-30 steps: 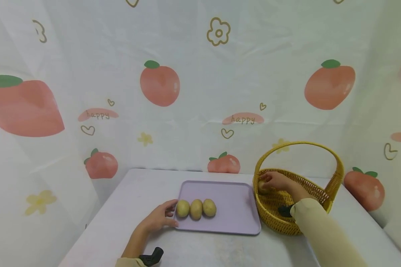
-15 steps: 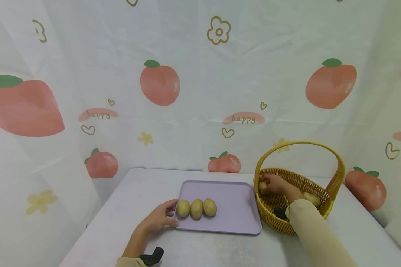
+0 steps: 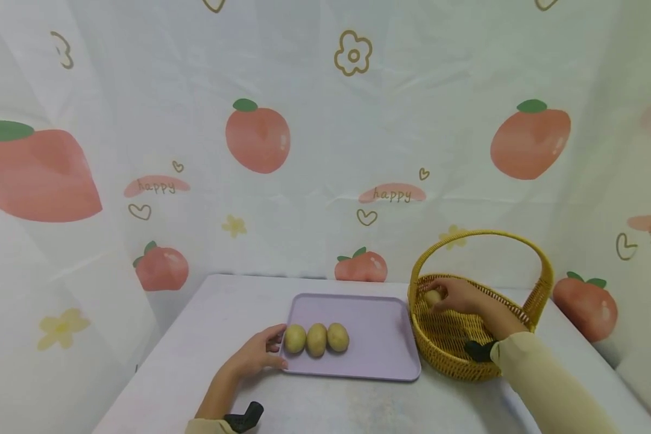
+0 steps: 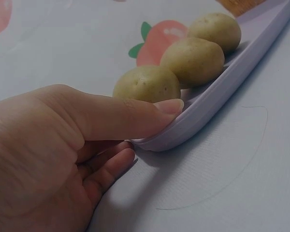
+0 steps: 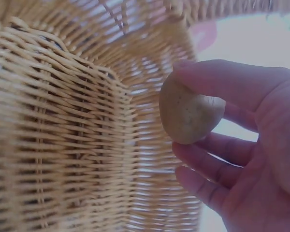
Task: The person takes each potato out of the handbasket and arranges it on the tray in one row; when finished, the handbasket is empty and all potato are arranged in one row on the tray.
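Inside the yellow wicker basket [image 3: 447,355], my right hand [image 3: 460,295] holds a potato [image 3: 433,297] near the left wall. In the right wrist view the thumb and fingers pinch that potato [image 5: 188,111] beside the woven side. My left hand [image 3: 255,354] grips the left edge of a lilac tray [image 3: 382,337]. Its thumb lies over the rim, with fingers curled below, in the left wrist view. Three potatoes stand in a row on the tray: the left one [image 3: 295,339], the middle one [image 3: 316,340] and the right one [image 3: 338,337].
The basket's tall handle [image 3: 483,232] arches over my right hand. Tray and basket stand side by side on a white table [image 3: 325,404]. Behind them hangs a white cloth [image 3: 304,235] with a peach print. My right forearm hides part of the basket.
My right hand has drawn slightly back to the right with the potato, which now shows more plainly. A potato seen at the basket's right is now out of sight. The left hand stays put.
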`<state>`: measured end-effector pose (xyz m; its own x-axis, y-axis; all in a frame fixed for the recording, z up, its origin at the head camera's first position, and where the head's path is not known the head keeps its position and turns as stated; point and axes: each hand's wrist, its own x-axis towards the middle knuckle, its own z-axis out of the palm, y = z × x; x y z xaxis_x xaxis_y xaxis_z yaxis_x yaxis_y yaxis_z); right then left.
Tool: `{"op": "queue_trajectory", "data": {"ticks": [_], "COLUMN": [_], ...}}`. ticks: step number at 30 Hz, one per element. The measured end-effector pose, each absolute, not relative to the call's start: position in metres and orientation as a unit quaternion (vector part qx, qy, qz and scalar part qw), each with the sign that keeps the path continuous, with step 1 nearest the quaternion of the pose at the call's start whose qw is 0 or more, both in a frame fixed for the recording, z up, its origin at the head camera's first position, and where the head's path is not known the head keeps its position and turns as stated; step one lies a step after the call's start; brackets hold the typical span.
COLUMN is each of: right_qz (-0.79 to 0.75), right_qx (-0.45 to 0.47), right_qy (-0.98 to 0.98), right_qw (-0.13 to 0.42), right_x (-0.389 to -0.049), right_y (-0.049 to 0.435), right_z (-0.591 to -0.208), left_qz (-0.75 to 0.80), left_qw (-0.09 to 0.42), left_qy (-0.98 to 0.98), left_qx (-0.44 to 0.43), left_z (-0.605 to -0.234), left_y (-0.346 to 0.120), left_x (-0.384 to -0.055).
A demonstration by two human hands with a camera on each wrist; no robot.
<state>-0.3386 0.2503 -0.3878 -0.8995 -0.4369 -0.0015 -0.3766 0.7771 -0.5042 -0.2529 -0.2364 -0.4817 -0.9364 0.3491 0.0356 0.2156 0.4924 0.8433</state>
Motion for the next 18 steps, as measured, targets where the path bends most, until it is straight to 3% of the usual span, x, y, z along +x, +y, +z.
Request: {"op": "queue_trajectory", "data": {"ticks": [18], "right_qz": [-0.26], "right_qx": [-0.314], "right_qy": [0.913], "right_qw": [-0.006], "right_x": [-0.255], "right_y": [0.222], "right_z": [-0.359], "left_qz": [0.474], "left_qw": [0.071], "left_qy": [0.86], "left_qx": [0.173], "left_z": [-0.481], "left_y": [-0.237], "left_x": [-0.253]}}
